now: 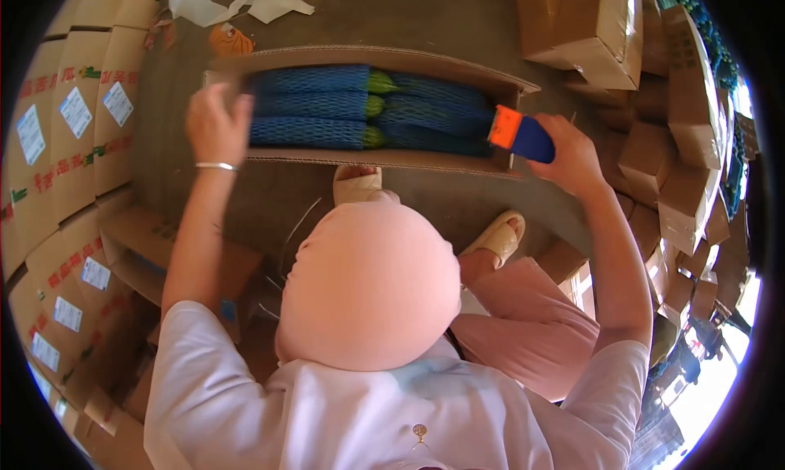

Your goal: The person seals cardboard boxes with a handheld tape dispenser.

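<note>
An open, long cardboard box (pixel 343 155) lies on the floor in front of me. Inside it are long green vegetables (pixel 374 107) in blue foam-net sleeves (pixel 315 106), laid in two groups end to end. At the box's left end is my left hand (pixel 217 123), slightly blurred, thumb spread away from the fingers, right beside a blurred brown end flap. My right hand (pixel 564 153) grips an orange-and-blue hand tool (pixel 523 135) over the box's right end. Its orange edge points left, towards the sleeves; the fingers partly cover the blue part.
Printed cartons with white labels (pixel 75 113) are stacked along the left. More brown boxes (pixel 585 29) crowd the right side. White scraps (pixel 274 0) and an orange piece (pixel 231 40) lie on the floor beyond the box. My sandalled foot (pixel 357 184) stands close to its near side.
</note>
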Tool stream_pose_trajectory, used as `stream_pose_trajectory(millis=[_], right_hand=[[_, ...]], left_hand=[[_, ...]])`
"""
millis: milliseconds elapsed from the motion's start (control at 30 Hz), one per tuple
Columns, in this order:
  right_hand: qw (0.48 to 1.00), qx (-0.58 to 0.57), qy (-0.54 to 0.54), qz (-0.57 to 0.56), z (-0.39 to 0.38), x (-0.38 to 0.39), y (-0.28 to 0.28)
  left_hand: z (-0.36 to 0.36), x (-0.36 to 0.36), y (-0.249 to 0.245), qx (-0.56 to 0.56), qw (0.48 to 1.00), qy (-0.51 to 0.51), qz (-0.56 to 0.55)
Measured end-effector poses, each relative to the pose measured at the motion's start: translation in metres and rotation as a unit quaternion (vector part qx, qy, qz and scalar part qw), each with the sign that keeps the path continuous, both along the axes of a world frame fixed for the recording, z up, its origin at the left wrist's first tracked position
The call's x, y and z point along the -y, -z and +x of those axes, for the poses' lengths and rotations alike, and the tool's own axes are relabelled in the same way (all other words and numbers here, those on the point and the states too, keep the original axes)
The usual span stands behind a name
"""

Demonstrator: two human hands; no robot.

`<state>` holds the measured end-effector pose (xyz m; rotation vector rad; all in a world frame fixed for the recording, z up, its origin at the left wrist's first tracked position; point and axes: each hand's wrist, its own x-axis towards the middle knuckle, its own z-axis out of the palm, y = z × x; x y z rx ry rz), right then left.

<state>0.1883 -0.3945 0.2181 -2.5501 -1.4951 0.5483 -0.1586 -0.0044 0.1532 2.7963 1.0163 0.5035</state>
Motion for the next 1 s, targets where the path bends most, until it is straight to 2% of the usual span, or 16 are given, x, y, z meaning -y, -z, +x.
stream_pose_trajectory(millis=[33, 67, 167, 200, 267, 300, 367, 433, 567, 633, 700, 767, 833, 867, 933, 1000], right_hand=[[1.0, 0.001, -0.022, 0.003, -0.003, -0.007, 0.007], [0.998, 0.046, -0.033, -0.027, -0.013, -0.02, 0.012], [0.99, 0.113, -0.052, -0.074, -0.025, -0.043, 0.022], [0.985, 0.133, -0.057, -0.094, -0.029, -0.047, 0.024], [0.979, 0.142, -0.064, -0.129, -0.037, -0.057, 0.023], [0.972, 0.158, -0.069, -0.162, -0.038, -0.063, 0.023], [0.969, 0.168, -0.076, -0.162, -0.042, -0.067, 0.03], [0.965, 0.181, -0.084, -0.168, -0.045, -0.069, 0.031], [0.962, 0.161, -0.119, -0.186, -0.03, -0.072, 0.019], [0.963, 0.14, -0.139, -0.184, -0.024, -0.077, -0.001], [0.99, 0.088, -0.033, -0.104, -0.026, -0.085, -0.025], [0.993, 0.093, -0.011, -0.076, -0.032, -0.092, -0.041], [0.995, 0.039, 0.078, 0.045, -0.046, -0.098, -0.054], [0.995, 0.04, 0.079, 0.046, -0.054, -0.099, -0.055], [0.987, -0.08, 0.117, 0.076, -0.07, -0.101, -0.054], [0.987, -0.102, 0.118, 0.039, -0.089, -0.107, -0.044]], left_hand=[[-0.022, -0.027, 0.014, -0.063, 0.991, -0.09, 0.078], [-0.029, -0.03, 0.015, -0.099, 0.987, -0.11, -0.06], [-0.02, -0.019, -0.017, -0.244, 0.919, -0.104, -0.292], [-0.034, -0.021, -0.002, -0.259, 0.935, 0.001, -0.244], [-0.053, -0.019, 0.011, -0.272, 0.937, 0.103, -0.193], [-0.055, -0.011, 0.008, -0.316, 0.927, 0.158, -0.122], [-0.045, -0.009, 0.0, -0.356, 0.909, 0.211, -0.049], [-0.016, -0.027, -0.019, -0.423, 0.869, 0.216, -0.136], [0.009, -0.05, -0.016, -0.356, 0.873, 0.284, -0.171], [0.017, -0.058, 0.004, -0.35, 0.867, 0.216, -0.28], [0.03, -0.059, 0.019, -0.343, 0.876, 0.191, -0.279], [0.04, -0.059, 0.023, -0.429, 0.846, 0.135, -0.286], [0.035, -0.053, 0.022, -0.404, 0.859, 0.126, -0.289], [0.033, -0.051, 0.023, -0.386, 0.871, 0.121, -0.279], [0.028, -0.044, 0.021, -0.368, 0.882, 0.113, -0.271], [0.026, -0.034, 0.017, -0.323, 0.911, 0.066, -0.249]])
